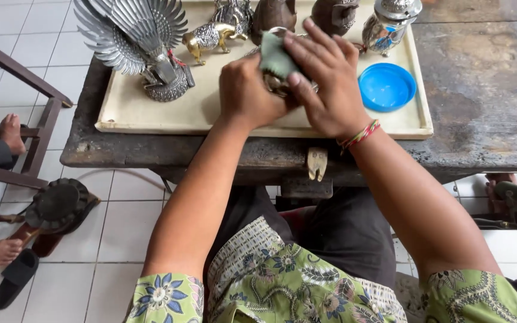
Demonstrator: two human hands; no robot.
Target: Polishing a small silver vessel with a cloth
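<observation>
Green cloth (275, 58), small and folded, lies pressed under the fingers of the right hand (324, 84) against a silvery metal piece (279, 85) that is mostly hidden between the two hands. The left hand (248, 91) is clenched around that metal piece from the left side, holding it just above the front part of a shallow cream-coloured tray (151, 113). The right hand lies flat over the cloth with its fingers stretched out, gripping the cloth against the metal; a braided red, green and yellow wristband (359, 136) circles its wrist.

On the tray, to the left of the hands, stands a silver metal bird figure with spread, fanned wings (133, 36). Beside it, further back, is a small gold-coloured animal figurine (207, 37), and behind the hands stand two dark brown rounded figures (303, 13). A silver lidded pot with blue patterning (388, 24) stands at the tray's back right, and a round blue plastic lid (386, 87) lies flat just right of the right hand.

The tray rests on a worn, dark wooden bench (480, 101). The person wears a green floral shirt (276, 281). At the left edge, another person's bare feet (7, 179) rest on the white tiled floor (121, 239) near a wooden chair frame (25, 90).
</observation>
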